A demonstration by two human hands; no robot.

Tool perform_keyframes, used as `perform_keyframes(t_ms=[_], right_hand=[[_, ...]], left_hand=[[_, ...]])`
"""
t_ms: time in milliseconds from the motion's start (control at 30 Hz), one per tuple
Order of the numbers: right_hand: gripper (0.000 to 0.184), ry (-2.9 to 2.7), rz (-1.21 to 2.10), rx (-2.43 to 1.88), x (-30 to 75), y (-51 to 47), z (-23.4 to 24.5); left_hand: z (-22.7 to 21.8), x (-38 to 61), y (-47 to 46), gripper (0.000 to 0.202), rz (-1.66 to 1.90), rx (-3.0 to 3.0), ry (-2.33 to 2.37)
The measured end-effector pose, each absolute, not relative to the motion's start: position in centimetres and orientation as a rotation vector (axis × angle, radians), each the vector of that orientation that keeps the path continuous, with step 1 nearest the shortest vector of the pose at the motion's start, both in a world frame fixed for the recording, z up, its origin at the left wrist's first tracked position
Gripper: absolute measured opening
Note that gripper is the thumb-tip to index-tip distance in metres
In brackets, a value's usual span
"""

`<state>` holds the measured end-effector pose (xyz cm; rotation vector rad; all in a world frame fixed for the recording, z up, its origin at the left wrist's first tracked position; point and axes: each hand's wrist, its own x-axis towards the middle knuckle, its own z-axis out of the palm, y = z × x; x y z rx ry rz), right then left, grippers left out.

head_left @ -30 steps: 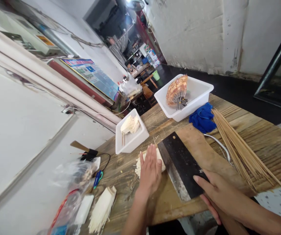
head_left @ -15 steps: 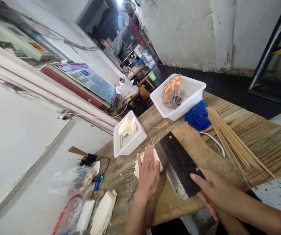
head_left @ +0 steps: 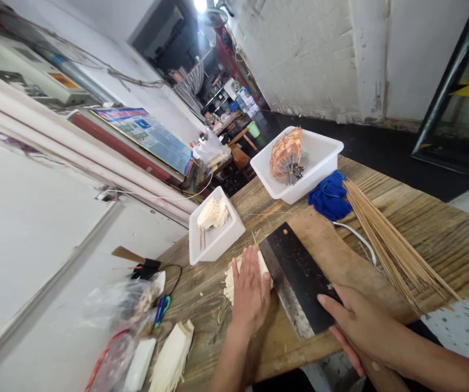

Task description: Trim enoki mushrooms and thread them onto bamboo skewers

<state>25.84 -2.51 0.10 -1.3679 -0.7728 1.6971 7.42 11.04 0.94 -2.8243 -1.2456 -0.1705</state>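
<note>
My left hand [head_left: 251, 288] lies flat with fingers stretched out on a stack of pale tofu skin sheets [head_left: 264, 264], pressing it on the wooden board. Shredded ends of the stack [head_left: 229, 284] stick out on its left side. My right hand [head_left: 359, 316] grips a cleaver [head_left: 295, 277] with a dark blade and a bright, worn edge. The blade lies tilted over the board, its edge toward the stack and close to its right side. Part of the handle is hidden by my fingers. The cutting board [head_left: 316, 234] is brown and worn.
A white tub [head_left: 218, 247] holds pale skewered sheets; another tub [head_left: 312, 188] holds a bundle of brown skewered food. A blue cloth [head_left: 330, 197] and bamboo skewers [head_left: 389, 239] lie right. More sheets [head_left: 172, 356], a blue-green cutter [head_left: 162, 310] and plastic bags [head_left: 116, 299] lie left.
</note>
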Motion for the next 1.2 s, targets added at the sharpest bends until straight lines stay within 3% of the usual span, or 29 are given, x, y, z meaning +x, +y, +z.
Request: perform_keyframes(t_ms=[1200], right_hand=[[0.029,-0.754,1.7,-1.388,23.2,0.1,1.0]], left_hand=[[0.5,8.1,11.5,0.064,-0.271,-2.889,-1.467]])
